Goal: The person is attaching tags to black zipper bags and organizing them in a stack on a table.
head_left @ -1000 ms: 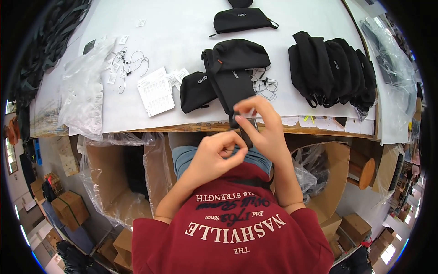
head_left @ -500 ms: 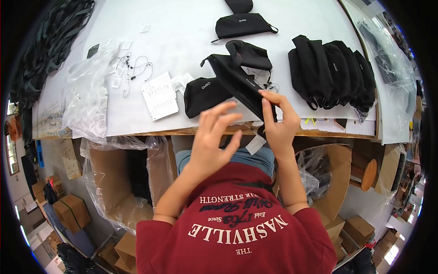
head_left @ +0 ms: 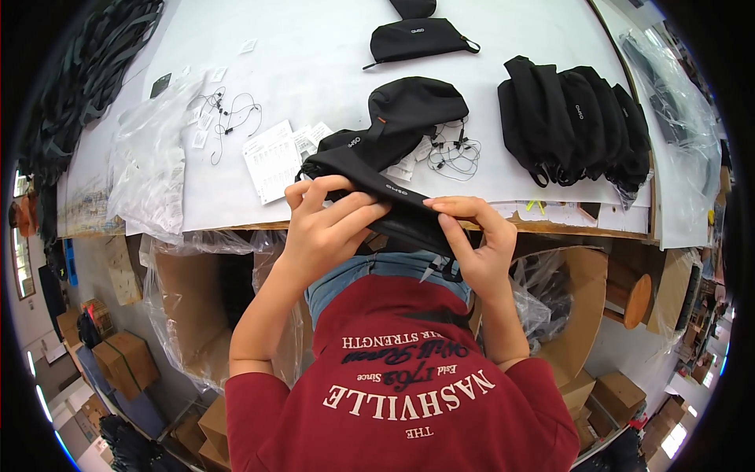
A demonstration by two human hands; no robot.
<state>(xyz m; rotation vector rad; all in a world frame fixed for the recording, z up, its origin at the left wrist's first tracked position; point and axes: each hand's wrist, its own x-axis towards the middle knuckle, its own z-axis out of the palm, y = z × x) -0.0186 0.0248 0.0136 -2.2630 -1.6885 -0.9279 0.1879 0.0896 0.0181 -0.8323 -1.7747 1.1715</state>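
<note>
A black fabric pouch (head_left: 368, 175) with a small light print is stretched between my two hands at the table's front edge. My left hand (head_left: 326, 228) is closed on its left part, fingers bent over the fabric. With thumb and fingers my right hand (head_left: 481, 240) pinches its right end. Beneath the pouch hangs a small white tag (head_left: 429, 270), partly hidden. Just beyond, another black pouch (head_left: 417, 102) with a small orange tab lies on the table, over more black fabric. Beside it are thin black strings (head_left: 456, 160) in a tangle.
Several black pouches (head_left: 582, 118) stand in a row at the right. One pouch (head_left: 421, 41) lies farther back. White label sheets (head_left: 267, 164), loose strings and a clear plastic bag (head_left: 148, 173) are at the left, black straps (head_left: 86, 79) beyond. Plastic-lined cartons (head_left: 189, 303) stand below the table edge.
My left hand, spread and apart before, now grips the pouch's left part. The pouch has swung from slanting away to lying more crosswise, lower and nearer me.
</note>
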